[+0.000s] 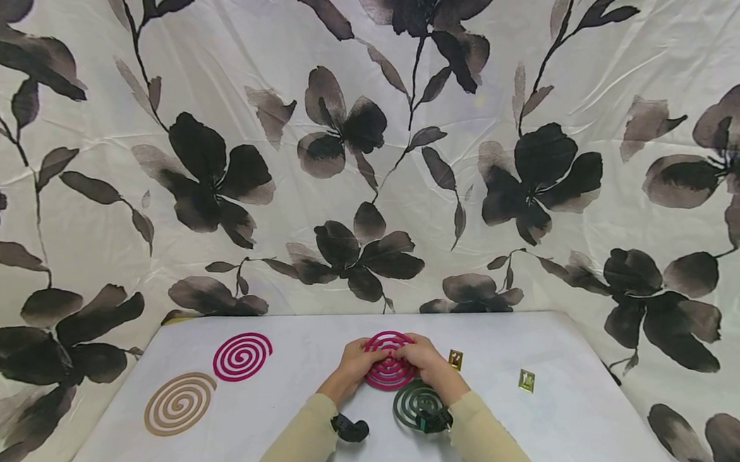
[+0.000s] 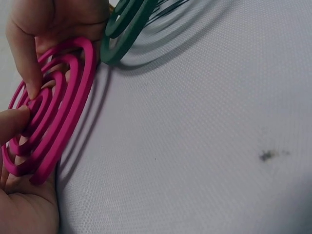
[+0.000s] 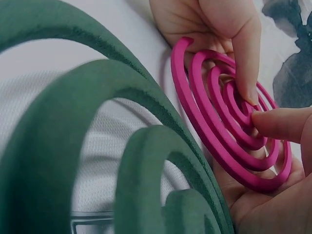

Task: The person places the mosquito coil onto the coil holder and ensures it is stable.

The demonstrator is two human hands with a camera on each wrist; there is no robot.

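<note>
Left hand and right hand are both pinching a pink coil, thumbs pressing its centre, fingers backing it. Coil is being held tilted over the white tabletop; a green coil is showing between four and five o'clock from it. Judgement: centre handling is under way; next move is probably calling for gentle, even thumb pressure.

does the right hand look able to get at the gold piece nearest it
Probably yes, once free: the right hand holds a pink coil, but the gold piece sits close by with nothing visible in between.
</note>
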